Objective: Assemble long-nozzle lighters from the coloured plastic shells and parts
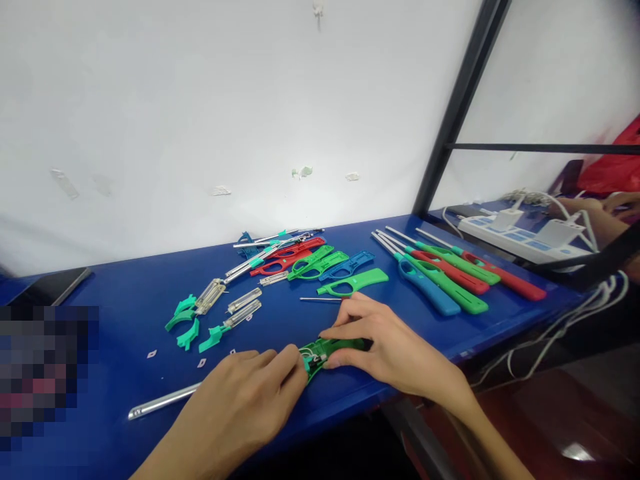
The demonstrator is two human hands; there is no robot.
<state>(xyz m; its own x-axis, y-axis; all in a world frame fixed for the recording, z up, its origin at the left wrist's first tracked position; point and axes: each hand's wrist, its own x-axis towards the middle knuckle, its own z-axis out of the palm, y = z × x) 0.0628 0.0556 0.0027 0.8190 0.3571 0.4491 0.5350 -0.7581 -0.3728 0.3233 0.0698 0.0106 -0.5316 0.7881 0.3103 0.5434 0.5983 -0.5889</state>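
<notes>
A green utility lighter body (341, 345) lies opened up low over the table's front, with wires and a dark part showing inside it. My left hand (245, 397) is closed around its front end, where the silver tube (163, 402) sticks out to the left. At the body's middle and rear, my right hand (393, 347) grips with thumb and fingers, the thumb close to the inner parts. What lies under the left palm is hidden. Just beyond my right hand is a thin metal rod (320, 299), its right end partly covered by the fingers.
Assembled lighters (430, 287) in blue, green and red lie at the right. Loose shells (310, 263), clear fuel tanks (243, 313) and teal triggers (187, 333) spread across the blue table (135, 293). A phone (63, 287) is at left; a power strip (520, 237) stands behind the black frame (457, 100).
</notes>
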